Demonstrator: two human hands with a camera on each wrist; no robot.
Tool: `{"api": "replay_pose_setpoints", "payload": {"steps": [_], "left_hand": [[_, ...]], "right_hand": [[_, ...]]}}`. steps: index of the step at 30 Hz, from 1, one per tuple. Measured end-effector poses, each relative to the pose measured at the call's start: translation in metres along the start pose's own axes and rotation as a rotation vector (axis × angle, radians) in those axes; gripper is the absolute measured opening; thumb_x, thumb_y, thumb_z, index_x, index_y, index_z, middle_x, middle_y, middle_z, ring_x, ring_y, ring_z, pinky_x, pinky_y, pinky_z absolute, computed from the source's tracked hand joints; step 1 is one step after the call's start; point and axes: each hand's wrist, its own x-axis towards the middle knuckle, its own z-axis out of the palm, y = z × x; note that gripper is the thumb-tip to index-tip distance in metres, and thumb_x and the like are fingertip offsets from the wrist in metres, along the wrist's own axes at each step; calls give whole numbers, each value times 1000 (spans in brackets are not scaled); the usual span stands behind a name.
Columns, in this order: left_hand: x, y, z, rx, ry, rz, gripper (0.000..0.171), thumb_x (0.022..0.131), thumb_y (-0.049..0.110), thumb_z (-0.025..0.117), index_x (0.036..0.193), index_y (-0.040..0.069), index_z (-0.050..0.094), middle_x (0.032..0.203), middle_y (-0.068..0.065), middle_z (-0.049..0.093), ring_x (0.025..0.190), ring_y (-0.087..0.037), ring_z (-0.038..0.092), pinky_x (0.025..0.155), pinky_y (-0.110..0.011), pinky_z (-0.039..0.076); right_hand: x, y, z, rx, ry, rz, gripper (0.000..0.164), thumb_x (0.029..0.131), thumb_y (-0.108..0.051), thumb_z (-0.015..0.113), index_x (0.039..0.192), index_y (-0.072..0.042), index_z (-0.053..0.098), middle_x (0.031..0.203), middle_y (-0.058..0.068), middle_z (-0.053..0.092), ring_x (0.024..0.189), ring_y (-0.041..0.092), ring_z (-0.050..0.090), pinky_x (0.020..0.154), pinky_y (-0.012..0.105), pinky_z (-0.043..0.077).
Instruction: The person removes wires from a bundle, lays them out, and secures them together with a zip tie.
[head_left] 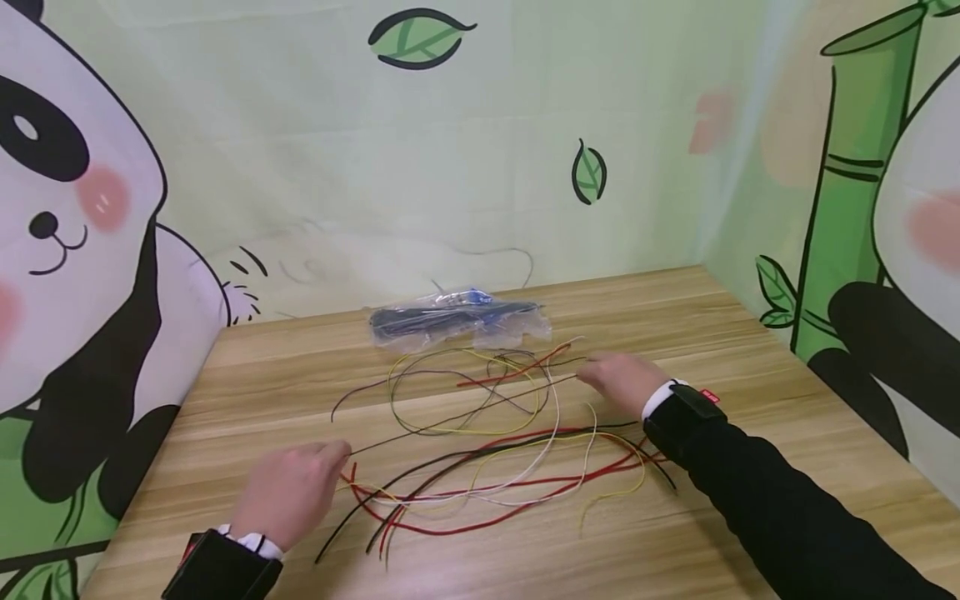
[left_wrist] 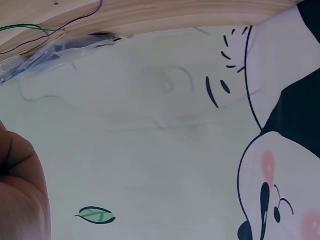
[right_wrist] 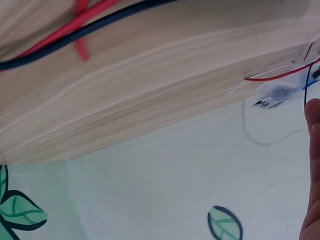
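Wooden table fills the lower view, with a panda-and-bamboo backdrop rising behind and on both sides of it. All places below are given against the loose pile of wires (red, black, yellow, white), which lies at mid-table between the two hands.

Clear plastic bag holding dark contents: beyond the pile, near the table's far edge, apart from both hands.

Left hand: at the pile's near-left end, fingers curled together, thumb and fingertips pinching one thin dark wire that runs straight across above the pile.

Right hand: at the pile's far-right side, fingers drawn together at the other end of that dark wire; the grip itself is blurred, cannot tell for certain.
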Motion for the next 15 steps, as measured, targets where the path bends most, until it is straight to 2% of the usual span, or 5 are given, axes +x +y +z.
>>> {"api": "replay_pose_setpoints", "payload": {"steps": [4, 9, 15], "left_hand": [[-7, -7, -3, 14, 13, -16, 14, 83, 1, 80, 85, 10, 70, 61, 4, 62, 47, -7, 51, 42, -22, 37], [-15, -14, -5, 20, 14, -51, 14, 82, 3, 81, 87, 11, 71, 66, 0, 67, 48, -12, 56, 41, -25, 36], [-22, -19, -4, 27, 63, -48, 14, 80, 6, 83, 88, 11, 73, 63, 0, 66, 44, -13, 53, 39, -28, 34]], "right_hand": [[-5, 7, -6, 8, 10, 18, 5, 94, -4, 70, 94, -9, 72, 88, 5, 67, 79, 23, 69, 70, 38, 57], [-15, 13, -17, 23, 16, 54, 7, 95, -3, 69, 98, -6, 75, 97, 9, 70, 90, 28, 71, 78, 43, 58], [-35, 18, -32, 24, 34, 92, 14, 93, -2, 71, 105, -5, 76, 103, 11, 72, 94, 30, 72, 81, 46, 57]]}}
